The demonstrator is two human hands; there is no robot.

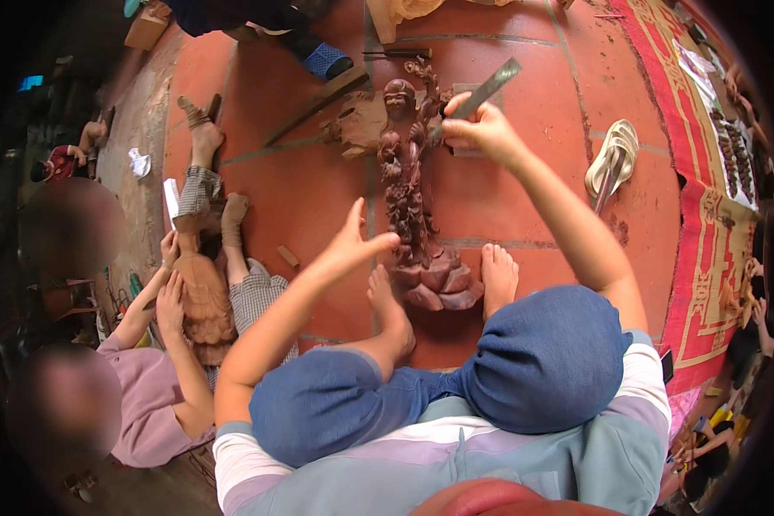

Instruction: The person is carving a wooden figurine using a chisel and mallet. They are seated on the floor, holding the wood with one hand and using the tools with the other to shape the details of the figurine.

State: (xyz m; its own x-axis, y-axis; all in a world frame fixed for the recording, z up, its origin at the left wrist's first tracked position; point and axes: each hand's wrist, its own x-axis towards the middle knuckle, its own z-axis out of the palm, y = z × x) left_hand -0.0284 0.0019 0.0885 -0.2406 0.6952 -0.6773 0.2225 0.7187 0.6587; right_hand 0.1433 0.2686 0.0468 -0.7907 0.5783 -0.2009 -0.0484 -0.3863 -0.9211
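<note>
Left hand (349, 248) was spread, right hand (480, 129) gripped

The left thumb (383, 242) stood away from the fingers (355, 214). The right hand was ahead of the left and to its right. The bare left forearm (277, 314) and right forearm (566, 209) slanted inward behind them.

head view: wide fisheye, facing steeply down from above and behind the grip of the right hand (483, 133), near; the wearer's shirt (456, 460) edges it below.

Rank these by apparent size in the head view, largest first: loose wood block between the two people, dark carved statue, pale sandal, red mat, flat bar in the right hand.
1. Red mat
2. Carved statue
3. Pale sandal and flat bar: unsure; bar longer, but narrower
4. Wood block
</note>
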